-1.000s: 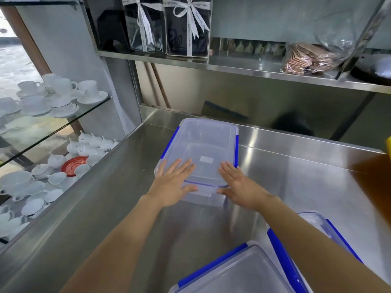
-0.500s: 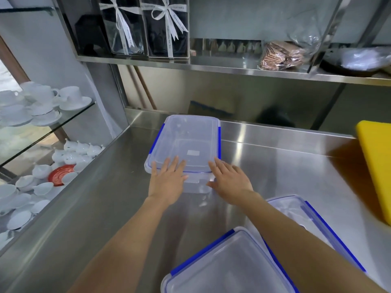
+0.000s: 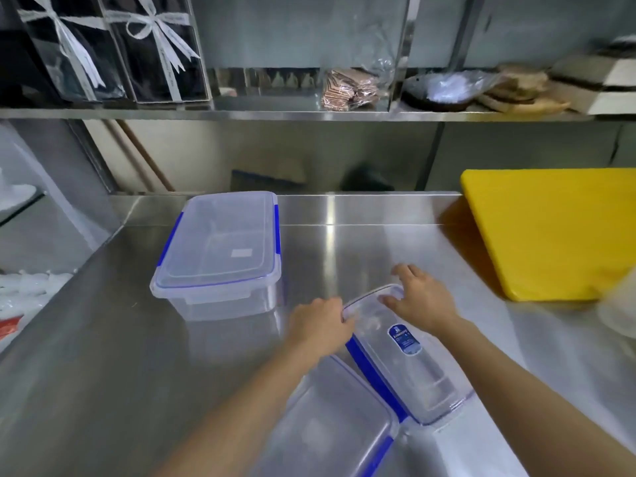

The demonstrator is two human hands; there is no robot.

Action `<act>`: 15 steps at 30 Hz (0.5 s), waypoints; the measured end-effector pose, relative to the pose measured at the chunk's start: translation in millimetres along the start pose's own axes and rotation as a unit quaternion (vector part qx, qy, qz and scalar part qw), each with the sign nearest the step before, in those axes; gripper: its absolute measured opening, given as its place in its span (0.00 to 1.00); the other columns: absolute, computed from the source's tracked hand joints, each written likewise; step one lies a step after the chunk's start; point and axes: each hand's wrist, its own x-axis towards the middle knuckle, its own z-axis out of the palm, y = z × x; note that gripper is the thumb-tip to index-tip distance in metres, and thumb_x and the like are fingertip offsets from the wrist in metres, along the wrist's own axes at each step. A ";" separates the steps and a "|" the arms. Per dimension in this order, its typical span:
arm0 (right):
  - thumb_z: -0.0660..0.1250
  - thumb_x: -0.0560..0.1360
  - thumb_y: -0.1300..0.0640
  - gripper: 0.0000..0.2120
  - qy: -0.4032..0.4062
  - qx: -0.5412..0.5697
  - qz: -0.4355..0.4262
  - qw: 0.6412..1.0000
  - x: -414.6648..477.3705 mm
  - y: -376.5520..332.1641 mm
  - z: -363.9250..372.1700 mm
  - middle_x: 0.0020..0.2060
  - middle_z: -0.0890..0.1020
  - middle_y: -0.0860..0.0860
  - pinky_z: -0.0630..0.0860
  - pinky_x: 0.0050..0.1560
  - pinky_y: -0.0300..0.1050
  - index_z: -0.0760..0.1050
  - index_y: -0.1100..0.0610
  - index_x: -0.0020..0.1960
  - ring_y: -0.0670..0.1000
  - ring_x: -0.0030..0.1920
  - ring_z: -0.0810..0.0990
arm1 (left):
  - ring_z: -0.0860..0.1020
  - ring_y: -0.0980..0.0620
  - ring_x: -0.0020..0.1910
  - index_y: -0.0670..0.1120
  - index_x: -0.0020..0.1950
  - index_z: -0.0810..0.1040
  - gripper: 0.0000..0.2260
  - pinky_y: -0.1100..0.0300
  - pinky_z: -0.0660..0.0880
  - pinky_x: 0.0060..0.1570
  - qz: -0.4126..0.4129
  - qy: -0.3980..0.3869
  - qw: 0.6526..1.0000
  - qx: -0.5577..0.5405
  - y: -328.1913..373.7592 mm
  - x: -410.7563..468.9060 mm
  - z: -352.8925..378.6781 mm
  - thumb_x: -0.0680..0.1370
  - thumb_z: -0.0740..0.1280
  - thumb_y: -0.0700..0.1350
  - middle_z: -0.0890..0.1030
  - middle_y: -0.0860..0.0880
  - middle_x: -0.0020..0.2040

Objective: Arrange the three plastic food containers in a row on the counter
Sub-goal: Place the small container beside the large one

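One clear plastic container with blue clips [image 3: 220, 251] stands alone at the back left of the steel counter [image 3: 103, 339]. A second clear container with a blue label [image 3: 402, 352] lies at an angle in the middle. My left hand [image 3: 320, 327] grips its far left corner and my right hand [image 3: 418, 296] holds its far right corner. The third container [image 3: 330, 421] sits nearest me, partly under my left forearm and cut off by the frame's bottom edge.
A thick yellow cutting board [image 3: 554, 232] lies at the right. A steel shelf [image 3: 309, 113] above carries ribboned boxes [image 3: 113, 49] and wrapped food. White crockery is blurred at the left edge. A pale round object [image 3: 619, 311] shows at the right edge.
Both hands let go of the far-left container and moved back and right onto the labelled container. The view swung to the right, showing more of the cutting board.
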 end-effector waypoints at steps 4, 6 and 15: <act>0.71 0.62 0.36 0.32 -0.107 0.064 0.065 0.990 -18.7 39.4 3.3 0.59 0.70 0.53 0.74 0.53 0.53 0.62 0.47 0.59 0.54 0.51 0.72 | 0.78 0.40 0.50 0.44 0.48 0.76 0.18 0.55 0.69 0.42 0.016 -0.109 0.994 0.006 19.0 -2.4 12.4 0.74 0.60 0.58 0.81 0.42 0.51; 0.73 0.59 0.36 0.32 -0.155 0.114 0.090 0.977 -26.5 51.5 7.0 0.55 0.69 0.51 0.75 0.49 0.50 0.61 0.43 0.55 0.53 0.47 0.73 | 0.78 0.39 0.48 0.41 0.46 0.76 0.18 0.57 0.67 0.39 0.003 -0.140 0.990 -0.008 23.5 -1.7 13.5 0.74 0.60 0.57 0.81 0.39 0.50; 0.65 0.64 0.32 0.32 -0.071 0.139 0.175 0.972 -34.5 51.0 25.3 0.53 0.73 0.52 0.78 0.44 0.50 0.60 0.51 0.57 0.56 0.48 0.78 | 0.67 0.47 0.67 0.49 0.71 0.60 0.32 0.54 0.67 0.61 -0.040 -0.195 0.958 -0.207 22.7 -7.2 12.9 0.72 0.63 0.63 0.67 0.48 0.71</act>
